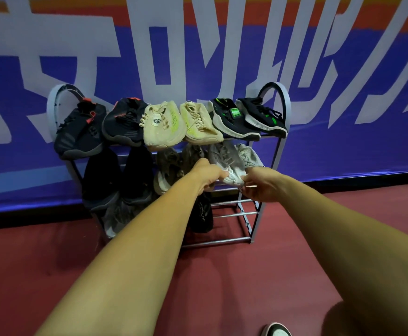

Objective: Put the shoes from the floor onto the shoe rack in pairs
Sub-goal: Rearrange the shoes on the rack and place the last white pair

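A metal shoe rack (277, 151) stands against the wall. Its top shelf carries a dark pair with red accents (81, 132), a cream pair (161, 127) and a black-and-green pair (244, 120). The middle shelf holds black shoes (103, 175), a brownish pair (169, 166) and a light grey pair (227, 156). My left hand (207, 174) and my right hand (258, 184) both grip the front end of one light grey shoe on the middle shelf's right side. A dark shoe (201, 214) and a grey one (115, 219) sit on the bottom shelf.
Red floor (222, 275) lies in front of the rack. A blue banner with large white letters (198, 57) covers the wall behind. The toe of a black-and-white shoe (277, 330) shows at the bottom edge. The bottom shelf's right half has bare rails (234, 215).
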